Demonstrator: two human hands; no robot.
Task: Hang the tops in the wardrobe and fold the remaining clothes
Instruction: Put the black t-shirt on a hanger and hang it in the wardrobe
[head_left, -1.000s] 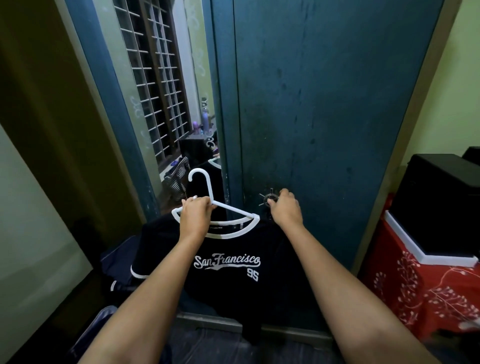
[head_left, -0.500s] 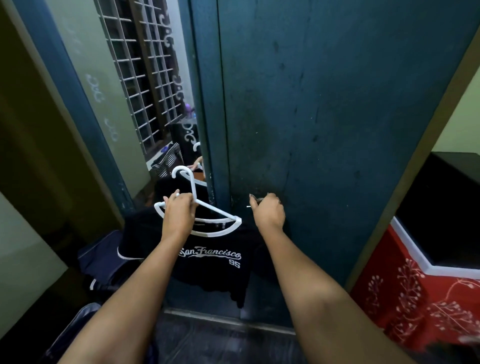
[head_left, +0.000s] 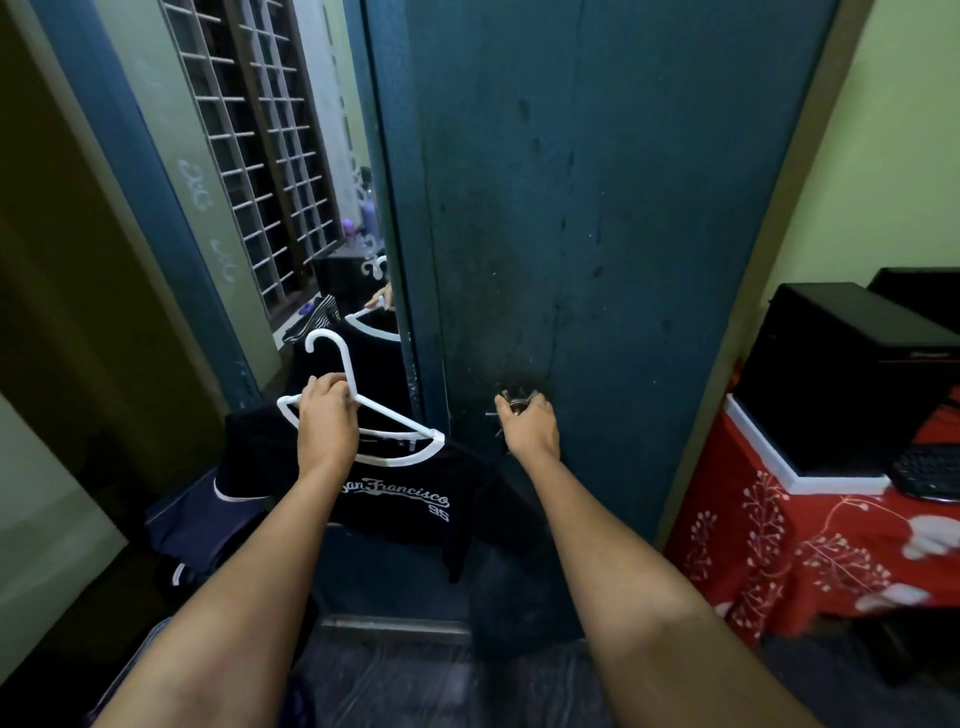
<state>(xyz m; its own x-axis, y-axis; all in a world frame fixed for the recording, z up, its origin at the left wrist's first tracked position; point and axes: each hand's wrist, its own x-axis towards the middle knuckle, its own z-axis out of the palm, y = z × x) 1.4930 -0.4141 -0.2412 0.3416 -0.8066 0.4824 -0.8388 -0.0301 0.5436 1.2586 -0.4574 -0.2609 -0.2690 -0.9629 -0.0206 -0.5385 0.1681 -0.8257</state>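
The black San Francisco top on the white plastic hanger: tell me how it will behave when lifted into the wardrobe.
The black San Francisco top is probably floppy: it drapes and hangs unevenly below the white plastic hanger. Likely light, since the left hand holds both alone. It may slide off, as the hanger is tilted.

The black top carries white script lettering across its chest that reads "San Francisco", underlined by a white swoosh. Just below the right end of that word, near the top's right edge, stands the white number "95". The first letter of the script is partly covered by a forearm. A small mark on the front edge of the black box is too blurred to read.
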